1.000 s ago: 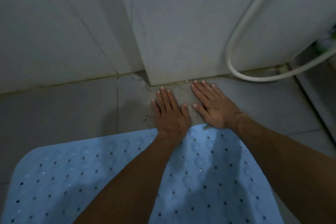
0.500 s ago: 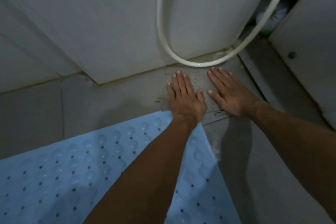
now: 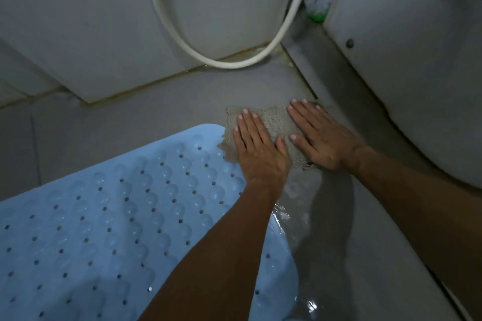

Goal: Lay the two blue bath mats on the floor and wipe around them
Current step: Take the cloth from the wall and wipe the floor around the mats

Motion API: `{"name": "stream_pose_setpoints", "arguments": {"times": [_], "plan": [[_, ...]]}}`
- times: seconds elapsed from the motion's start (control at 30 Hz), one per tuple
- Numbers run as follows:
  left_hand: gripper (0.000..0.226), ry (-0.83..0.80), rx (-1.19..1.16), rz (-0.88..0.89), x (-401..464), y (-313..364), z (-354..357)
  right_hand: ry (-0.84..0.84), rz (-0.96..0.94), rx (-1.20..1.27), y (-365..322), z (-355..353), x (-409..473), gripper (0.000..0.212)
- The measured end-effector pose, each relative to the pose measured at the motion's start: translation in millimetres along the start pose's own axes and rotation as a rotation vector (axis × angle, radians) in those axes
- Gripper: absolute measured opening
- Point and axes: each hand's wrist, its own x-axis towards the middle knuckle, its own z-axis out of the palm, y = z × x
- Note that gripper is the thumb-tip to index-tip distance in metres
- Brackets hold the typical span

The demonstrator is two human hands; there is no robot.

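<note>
Wet grey tiled floor (image 3: 135,117), white walls; one blue bath mat (image 3: 104,216) lying flat at left, one cloth (image 3: 276,122) just beyond its corner, left hand (image 3: 258,148) and right hand (image 3: 323,141) pressing it, fingers flat; one white hose (image 3: 198,47).

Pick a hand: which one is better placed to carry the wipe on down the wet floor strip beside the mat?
Right, probably. The right hand lies flat on the cloth over bare floor, in line with the wet strip. The left hand presses the cloth's mat-side edge, its forearm crossing the blue mat.
</note>
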Motion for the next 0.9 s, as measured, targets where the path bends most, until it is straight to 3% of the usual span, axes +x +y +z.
{"name": "stream_pose_setpoints", "arguments": {"times": [0.7,0.9], "plan": [[0.071,-0.069,-0.122,0.066,-225.4,47.6,25.4,-0.019,0.124,0.044,-28.3,55.1,-230.2,0.069],[0.073,-0.065,-0.081,0.1,-246.9,51.6,29.5,0.008,0.129,0.071,-29.2,61.5,-248.2,0.069]]}}
